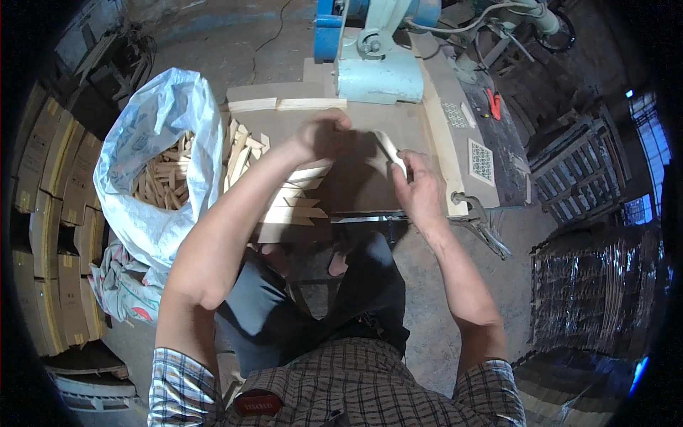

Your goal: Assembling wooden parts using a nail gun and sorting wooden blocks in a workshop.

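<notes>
My right hand (421,186) is closed round the near end of a pale, slightly curved wooden strip (388,149). The strip's far end points up and left over the brown worktop (370,192). To the left, my left hand (326,135) hovers above the board, apart from the strip; its fingers are blurred and partly in shadow, so I cannot make out what they do. Beside and below my left forearm lie several loose wooden strips (295,206) with slanted ends. A large white woven sack (213,142), part filled with wooden pieces (167,174), stands at the left.
A light blue machine (378,77) stands at the worktop's far side. A metal clamp (484,226) grips the near right corner. Red-handled pliers (494,104) and a patterned panel (481,162) lie at the right. Cartons (46,153) are stacked at far left, slatted racks (590,167) at far right.
</notes>
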`<state>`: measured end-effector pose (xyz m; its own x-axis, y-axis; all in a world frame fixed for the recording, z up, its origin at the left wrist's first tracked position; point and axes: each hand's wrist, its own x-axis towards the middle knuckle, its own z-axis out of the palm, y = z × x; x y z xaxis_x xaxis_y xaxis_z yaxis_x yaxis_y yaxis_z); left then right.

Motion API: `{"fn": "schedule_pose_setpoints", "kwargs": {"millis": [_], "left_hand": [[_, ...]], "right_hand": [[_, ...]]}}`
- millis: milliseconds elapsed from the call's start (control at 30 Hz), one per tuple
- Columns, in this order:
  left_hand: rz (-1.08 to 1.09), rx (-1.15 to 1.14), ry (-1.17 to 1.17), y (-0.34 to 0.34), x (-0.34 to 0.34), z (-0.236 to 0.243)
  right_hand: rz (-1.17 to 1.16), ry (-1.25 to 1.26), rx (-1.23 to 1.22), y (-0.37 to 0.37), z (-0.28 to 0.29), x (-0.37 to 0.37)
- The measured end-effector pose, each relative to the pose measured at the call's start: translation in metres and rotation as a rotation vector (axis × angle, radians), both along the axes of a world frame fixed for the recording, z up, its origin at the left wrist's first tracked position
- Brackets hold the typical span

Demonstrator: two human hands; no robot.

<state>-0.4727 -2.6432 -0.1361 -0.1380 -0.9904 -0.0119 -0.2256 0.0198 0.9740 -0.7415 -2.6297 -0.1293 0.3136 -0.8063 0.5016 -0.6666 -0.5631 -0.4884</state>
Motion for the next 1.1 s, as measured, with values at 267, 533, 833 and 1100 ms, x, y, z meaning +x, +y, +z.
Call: {"fn": "schedule_pose_setpoints", "kwargs": {"millis": [267,533,833,1100], "left_hand": [[-0.263,-0.108,-0.987,0.1,0.001,0.082],[-0.208,-0.295,-0.961,0.127,0.026,0.039],[-0.174,-0.556,-1.049,0.082,0.016,0.005],[-0.059,-0.664,-0.993,0.068,-0.003,0.011]], "right_hand": [[-0.286,0.606,-0.232,-0.038,-0.011,-0.042],[-0.311,0.564,-0.144,-0.073,-0.011,-0.039],[-0.365,0.623,-0.179,-0.148,-0.027,-0.003],[-0.021,0.068,-0.004,-0.056,-0.029,-0.024]]}}
